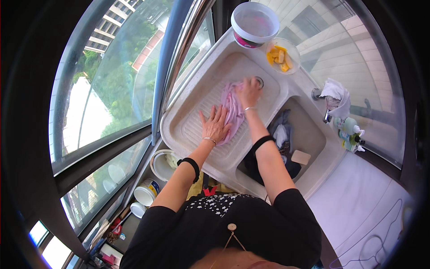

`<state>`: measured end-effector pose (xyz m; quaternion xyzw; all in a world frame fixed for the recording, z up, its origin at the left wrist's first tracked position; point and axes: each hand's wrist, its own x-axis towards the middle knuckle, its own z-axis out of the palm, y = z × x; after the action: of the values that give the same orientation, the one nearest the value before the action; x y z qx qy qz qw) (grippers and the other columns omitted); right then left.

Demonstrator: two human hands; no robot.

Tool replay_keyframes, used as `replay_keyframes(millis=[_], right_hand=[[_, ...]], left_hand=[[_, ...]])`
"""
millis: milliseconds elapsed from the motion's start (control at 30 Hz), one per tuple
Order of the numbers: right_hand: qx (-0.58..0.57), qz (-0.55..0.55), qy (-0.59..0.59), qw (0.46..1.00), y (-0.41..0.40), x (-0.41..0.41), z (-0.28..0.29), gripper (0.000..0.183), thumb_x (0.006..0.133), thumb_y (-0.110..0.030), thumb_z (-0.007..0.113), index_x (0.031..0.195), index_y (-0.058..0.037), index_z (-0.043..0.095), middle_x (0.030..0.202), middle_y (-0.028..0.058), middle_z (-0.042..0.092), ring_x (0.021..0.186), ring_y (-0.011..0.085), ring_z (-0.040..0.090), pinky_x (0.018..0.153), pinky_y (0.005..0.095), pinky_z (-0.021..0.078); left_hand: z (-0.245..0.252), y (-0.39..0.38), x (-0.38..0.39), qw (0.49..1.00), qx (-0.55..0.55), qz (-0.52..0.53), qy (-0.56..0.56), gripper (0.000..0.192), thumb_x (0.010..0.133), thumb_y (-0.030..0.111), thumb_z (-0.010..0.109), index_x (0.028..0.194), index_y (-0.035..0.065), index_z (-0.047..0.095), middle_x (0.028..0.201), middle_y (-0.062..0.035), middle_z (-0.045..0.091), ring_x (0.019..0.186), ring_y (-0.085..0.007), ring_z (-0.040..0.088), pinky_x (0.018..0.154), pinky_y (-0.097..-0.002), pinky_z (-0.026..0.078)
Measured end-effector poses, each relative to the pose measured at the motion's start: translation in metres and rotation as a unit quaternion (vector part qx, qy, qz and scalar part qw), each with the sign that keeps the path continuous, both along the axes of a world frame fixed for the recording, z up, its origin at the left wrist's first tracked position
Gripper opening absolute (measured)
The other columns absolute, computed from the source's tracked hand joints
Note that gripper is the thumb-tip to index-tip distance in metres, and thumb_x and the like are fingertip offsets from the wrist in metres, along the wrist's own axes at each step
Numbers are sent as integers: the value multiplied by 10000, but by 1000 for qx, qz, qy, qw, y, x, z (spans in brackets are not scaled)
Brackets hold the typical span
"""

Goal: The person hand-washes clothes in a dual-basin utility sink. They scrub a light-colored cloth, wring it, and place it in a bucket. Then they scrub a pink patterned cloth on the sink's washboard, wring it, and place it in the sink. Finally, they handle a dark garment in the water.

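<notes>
A wet pink cloth (234,112) lies bunched on the ribbed washboard (198,117) of a stone laundry sink. My left hand (215,124) rests flat, fingers spread, on the ribs and the cloth's near left edge. My right hand (249,92), somewhat blurred, is at the cloth's upper right side, close to the drain (259,82); its fingers are bent, and whether they grip the fabric is unclear. In the deeper basin on the right lie dark and grey-blue clothes (282,126) and a beige soap bar (300,157).
A white bucket (255,23) and a bowl of yellow soap pieces (279,59) stand on the sink's far rim. At right are a cloth-draped faucet (334,97) and pump bottles (349,129). White tubs (146,192) sit below at left, beside the windows.
</notes>
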<state>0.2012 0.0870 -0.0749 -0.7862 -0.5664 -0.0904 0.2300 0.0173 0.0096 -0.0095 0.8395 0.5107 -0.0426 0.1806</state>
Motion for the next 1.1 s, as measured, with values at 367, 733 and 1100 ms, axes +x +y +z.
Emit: replay_keyframes(millis=[367, 733, 1100], right_hand=[[-32, 141, 78, 986, -70, -85, 79, 213, 701, -310, 717, 798, -129, 659, 981, 45, 590, 966, 308, 539, 793, 499, 446], [-75, 230, 164, 956, -90, -77, 93, 159, 742, -267, 658, 814, -126, 665, 854, 62, 610, 969, 315, 544, 862, 513, 422], [-248, 146, 160, 944, -9, -47, 54, 287, 698, -355, 722, 864, -134, 645, 933, 81, 606, 991, 327, 536, 780, 501, 435]], left_hand=[[12, 11, 3, 986, -121, -61, 93, 728, 867, 529, 503, 1483, 195, 306, 1537, -13, 308, 1452, -331, 149, 1076, -707, 31], [0, 3, 0, 1000, 23, 7, 20, 763, 866, 560, 481, 1486, 161, 288, 1542, -75, 287, 1447, -328, 168, 1063, -716, 52], [11, 7, 0, 997, -57, 47, -25, 785, 842, 532, 529, 1483, 147, 291, 1549, -133, 243, 1447, -314, 179, 1097, -660, 80]])
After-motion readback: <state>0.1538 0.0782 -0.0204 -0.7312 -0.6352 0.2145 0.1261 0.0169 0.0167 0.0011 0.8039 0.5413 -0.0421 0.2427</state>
